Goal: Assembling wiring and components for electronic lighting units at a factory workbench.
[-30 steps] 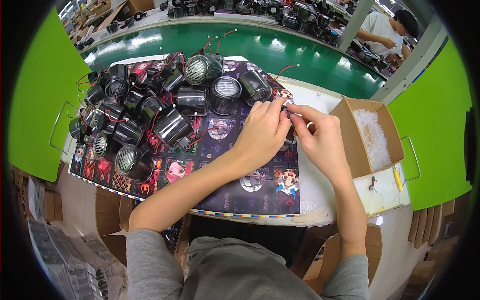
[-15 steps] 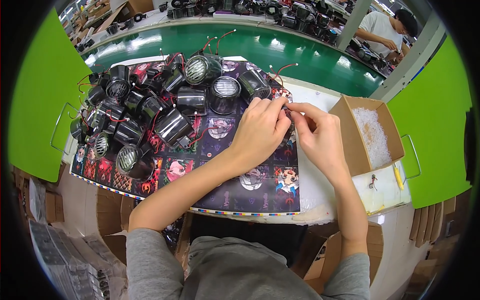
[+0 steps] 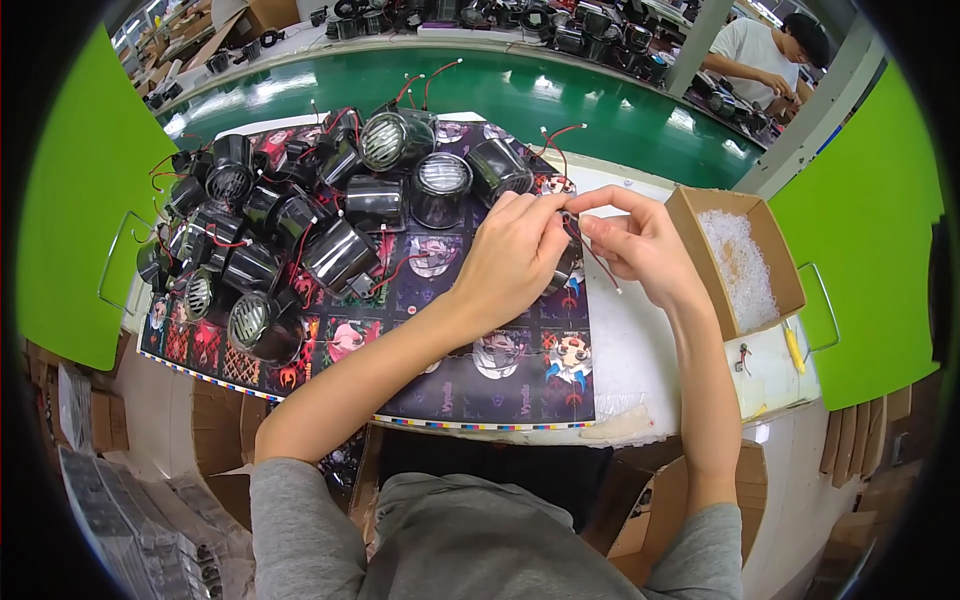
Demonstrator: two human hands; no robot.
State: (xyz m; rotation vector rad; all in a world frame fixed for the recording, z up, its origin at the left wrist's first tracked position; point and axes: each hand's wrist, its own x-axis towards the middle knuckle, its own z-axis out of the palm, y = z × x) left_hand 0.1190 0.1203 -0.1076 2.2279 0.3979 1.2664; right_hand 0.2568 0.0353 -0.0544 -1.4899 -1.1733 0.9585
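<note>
One black housing (image 3: 563, 274) — partly under left grip (image 3: 515, 250), near right grip (image 3: 637, 242) — both holds unclear

Shiny black housing (image 3: 563, 273) (mostly out of sight) beneath the left hand (image 3: 515, 252), red wire (image 3: 602, 265) alongside

Assembly workshop here, green belt (image 3: 540, 110) stretching across, wired black housings (image 3: 340, 255) heaped up, co-worker (image 3: 748, 55) busy beyond

Black canisters (image 3: 340, 252): over dozen; carton (image 3: 775, 248) of clear bits (image 3: 735, 265): one; yellow tool (image 3: 794, 348): one; lime panels (image 3: 70, 200): two.
</note>
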